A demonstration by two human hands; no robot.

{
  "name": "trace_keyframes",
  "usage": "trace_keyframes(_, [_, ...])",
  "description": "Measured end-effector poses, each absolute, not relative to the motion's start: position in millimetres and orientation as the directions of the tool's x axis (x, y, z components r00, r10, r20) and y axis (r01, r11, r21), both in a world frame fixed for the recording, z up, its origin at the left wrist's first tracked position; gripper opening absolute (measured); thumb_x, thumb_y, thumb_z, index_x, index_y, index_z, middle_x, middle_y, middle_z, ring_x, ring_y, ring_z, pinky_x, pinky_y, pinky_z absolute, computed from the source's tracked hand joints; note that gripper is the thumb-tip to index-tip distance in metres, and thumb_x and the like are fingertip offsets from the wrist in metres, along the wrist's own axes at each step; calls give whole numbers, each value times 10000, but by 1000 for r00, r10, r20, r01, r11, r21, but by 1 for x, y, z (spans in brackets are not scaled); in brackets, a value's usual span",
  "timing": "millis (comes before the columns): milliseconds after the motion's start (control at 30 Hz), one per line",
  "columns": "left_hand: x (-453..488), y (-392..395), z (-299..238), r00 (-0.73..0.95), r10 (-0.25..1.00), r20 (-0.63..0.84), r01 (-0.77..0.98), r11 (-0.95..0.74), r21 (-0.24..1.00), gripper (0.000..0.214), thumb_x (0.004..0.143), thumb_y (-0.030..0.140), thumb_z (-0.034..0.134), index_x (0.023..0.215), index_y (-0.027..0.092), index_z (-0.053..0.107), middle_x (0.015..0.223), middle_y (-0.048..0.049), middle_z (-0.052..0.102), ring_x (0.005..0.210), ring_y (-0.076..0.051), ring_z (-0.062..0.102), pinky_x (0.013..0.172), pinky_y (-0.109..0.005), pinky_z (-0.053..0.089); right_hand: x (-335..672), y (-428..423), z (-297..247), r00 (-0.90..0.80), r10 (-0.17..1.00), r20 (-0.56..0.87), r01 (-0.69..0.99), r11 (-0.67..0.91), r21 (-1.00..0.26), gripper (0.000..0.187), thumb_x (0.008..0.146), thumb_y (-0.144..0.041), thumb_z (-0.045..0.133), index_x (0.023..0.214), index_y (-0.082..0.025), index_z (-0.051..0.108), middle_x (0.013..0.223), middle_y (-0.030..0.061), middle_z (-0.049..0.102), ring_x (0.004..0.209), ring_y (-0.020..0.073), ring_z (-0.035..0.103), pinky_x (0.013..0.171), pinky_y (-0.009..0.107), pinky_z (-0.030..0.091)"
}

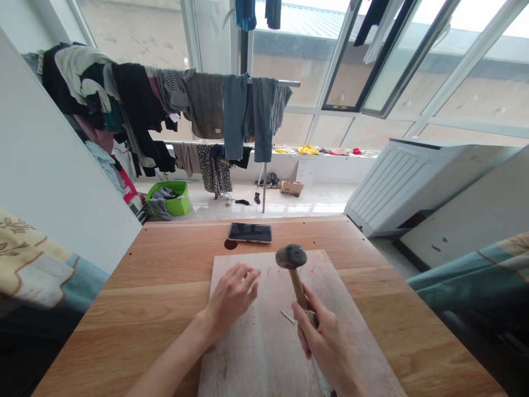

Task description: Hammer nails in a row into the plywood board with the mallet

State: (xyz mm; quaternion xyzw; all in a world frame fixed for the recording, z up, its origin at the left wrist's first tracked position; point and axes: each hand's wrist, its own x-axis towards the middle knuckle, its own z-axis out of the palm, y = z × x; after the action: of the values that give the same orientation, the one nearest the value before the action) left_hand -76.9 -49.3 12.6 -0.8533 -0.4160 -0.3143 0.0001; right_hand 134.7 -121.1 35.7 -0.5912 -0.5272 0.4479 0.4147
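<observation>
My right hand [320, 328] is wrapped round the wooden handle of a hammer [291, 256], its dark head raised over the far part of a pale wooden board [268, 347]. My left hand [233, 289] hovers over the board's left side, fingers loosely bent and apart, with nothing visible between them. Several thin nails stand in the board near its far edge, among them a slanted nail [313, 268] right of the hammer head. Left of my right hand, a loose nail [287, 316] lies flat on the board. Something shiny beneath my right wrist is mostly hidden.
The board lies on a wooden table [157, 298]. A phone [250, 232] rests beyond the board, beside a round hole in the tabletop. Farther off are a clothes rack with hanging laundry [204, 105], a green basket [177, 205] and a white ribbed cabinet-like object [384, 184].
</observation>
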Motion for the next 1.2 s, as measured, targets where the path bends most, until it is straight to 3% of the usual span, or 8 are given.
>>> trace_keyframes(133, [-42,-73,27,852,386,353,440,-894,-87,116,941,93,556,1032,129,617,875,-75,679,846,-224,643,753,-342,499,151,-123,36,120,985,-126,230,-151,-961,790,906,-623,548,1433,-37,489,385,-122,396,308,101,346,323,196,333])
trace_keyframes(367, [-4,-85,25,900,276,337,352,-917,-188,84,933,88,561,923,104,643,753,-72,669,700,-214,632,629,-337,447,154,-127,33,147,979,-144,208,-173,-963,864,860,-654,590,1439,-19,498,379,-112,403,307,109,365,309,211,342])
trace_keyframes(433, [-18,-78,27,880,328,343,384,-917,-110,84,942,104,562,952,126,643,773,-62,663,733,-211,638,661,-332,473,152,-128,31,143,980,-141,207,-169,-964,838,868,-644,591,1430,-28,512,377,-115,395,303,105,358,309,206,333])
trace_keyframes(500, [-40,-68,26,790,473,391,483,-872,79,139,942,91,549,1006,158,652,824,-52,671,772,-196,649,699,-311,505,150,-128,29,138,981,-137,207,-164,-964,800,883,-636,579,1415,-42,528,384,-114,402,301,101,356,310,200,327])
trace_keyframes(600, [-78,-53,19,455,762,461,596,-645,479,225,952,95,516,1064,211,673,947,-41,708,851,-162,680,777,-276,543,145,-127,27,115,985,-132,211,-153,-965,767,891,-636,567,1396,-59,547,414,-109,418,305,98,361,310,198,328])
trace_keyframes(700, [-104,-43,9,153,897,416,569,-424,705,152,932,171,561,989,216,696,936,-22,740,839,-163,697,799,-288,567,137,-126,28,73,987,-141,202,-153,-967,748,900,-624,567,1402,-71,541,411,-114,408,307,100,358,317,200,324])
trace_keyframes(867, [-110,-40,2,91,950,300,510,-303,805,129,915,229,580,929,208,706,886,-12,750,769,-155,688,728,-260,579,123,-126,32,34,988,-151,184,-155,-971,726,914,-589,553,1414,-64,522,398,-122,393,297,97,349,314,194,306])
trace_keyframes(1200, [-110,-38,-6,103,946,308,478,-319,818,190,880,204,595,1051,226,675,890,-5,742,797,-161,700,787,-282,570,97,-119,34,-135,974,-181,218,-149,-964,600,967,-481,494,1445,-119,492,460,-122,408,328,88,389,308,166,345])
